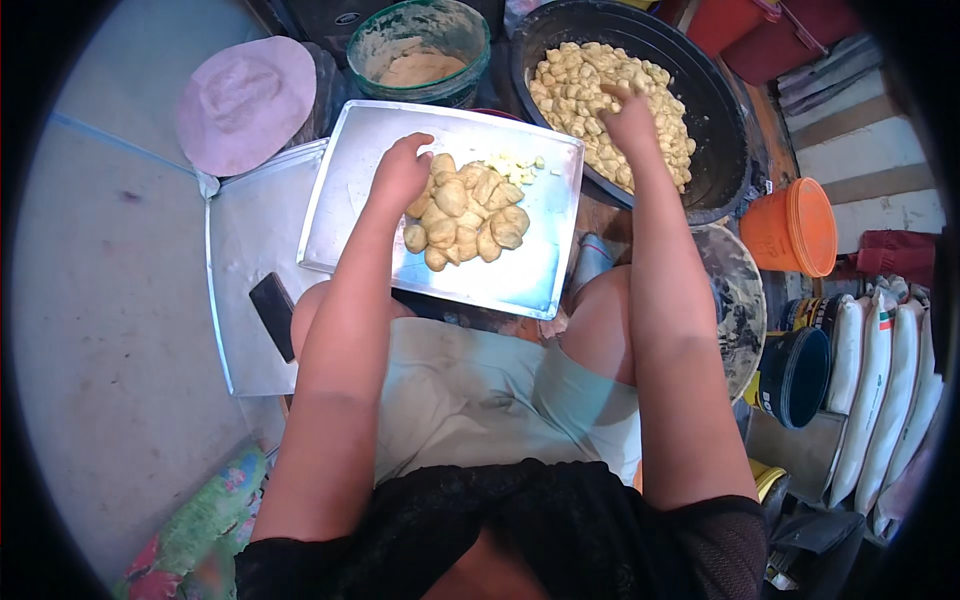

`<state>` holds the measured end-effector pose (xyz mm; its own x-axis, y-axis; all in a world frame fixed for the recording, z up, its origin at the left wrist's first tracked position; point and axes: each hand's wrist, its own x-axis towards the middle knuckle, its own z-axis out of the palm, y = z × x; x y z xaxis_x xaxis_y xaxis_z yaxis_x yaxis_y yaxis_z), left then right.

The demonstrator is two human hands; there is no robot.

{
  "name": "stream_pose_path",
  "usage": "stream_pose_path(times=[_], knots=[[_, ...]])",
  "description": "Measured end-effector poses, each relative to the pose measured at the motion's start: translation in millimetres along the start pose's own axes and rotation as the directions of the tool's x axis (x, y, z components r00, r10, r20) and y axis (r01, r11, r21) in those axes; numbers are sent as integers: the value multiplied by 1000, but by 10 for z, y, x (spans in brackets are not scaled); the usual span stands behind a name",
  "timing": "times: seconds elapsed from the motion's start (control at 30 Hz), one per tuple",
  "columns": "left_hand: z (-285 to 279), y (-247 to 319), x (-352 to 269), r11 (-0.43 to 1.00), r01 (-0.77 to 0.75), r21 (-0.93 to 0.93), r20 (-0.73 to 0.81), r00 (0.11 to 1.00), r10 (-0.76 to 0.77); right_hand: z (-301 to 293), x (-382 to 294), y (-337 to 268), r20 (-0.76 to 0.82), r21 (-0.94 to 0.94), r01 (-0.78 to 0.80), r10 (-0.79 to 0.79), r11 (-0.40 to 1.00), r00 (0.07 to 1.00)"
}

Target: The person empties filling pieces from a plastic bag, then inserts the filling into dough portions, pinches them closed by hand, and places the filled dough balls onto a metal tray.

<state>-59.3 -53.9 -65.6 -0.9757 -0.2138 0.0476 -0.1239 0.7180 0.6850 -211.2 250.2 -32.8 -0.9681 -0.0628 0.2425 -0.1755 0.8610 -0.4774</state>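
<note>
A metal tray (pixel 341 217) lies before me, its near edge by my knees. On it is a heap of yellowish dough-like lumps (pixel 465 214), with small pale cubes (pixel 512 166) at the heap's far right. My left hand (pixel 405 171) is over the tray at the heap's left edge, thumb and forefinger apart, with nothing seen in it. A large black basin (pixel 716 161) at the upper right holds many small lumps (pixel 581 90) of similar colour. My right hand (pixel 630 118) reaches over these lumps, fingers spread; whether its fingertips touch one I cannot tell.
A green-rimmed bucket (pixel 418 82) with beige powder stands beyond the tray. A pink hat (pixel 247 101) lies at the upper left. A phone (pixel 274 315) rests on another metal sheet (pixel 251 247). Right of me are an orange bucket (pixel 787 227), a dark bucket (pixel 795 379) and white packs (pixel 874 390).
</note>
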Motion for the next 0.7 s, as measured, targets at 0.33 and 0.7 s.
stream_pose_path(times=[0.33,0.7], knots=[[365,-88,25,951,147,271,133,973,-188,1182,-402,-771,363,70,413,-409,908,838],[-336,396,67,299,200,-933,132,964,-232,1216,-404,-1057,300,213,370,-421,904,856]])
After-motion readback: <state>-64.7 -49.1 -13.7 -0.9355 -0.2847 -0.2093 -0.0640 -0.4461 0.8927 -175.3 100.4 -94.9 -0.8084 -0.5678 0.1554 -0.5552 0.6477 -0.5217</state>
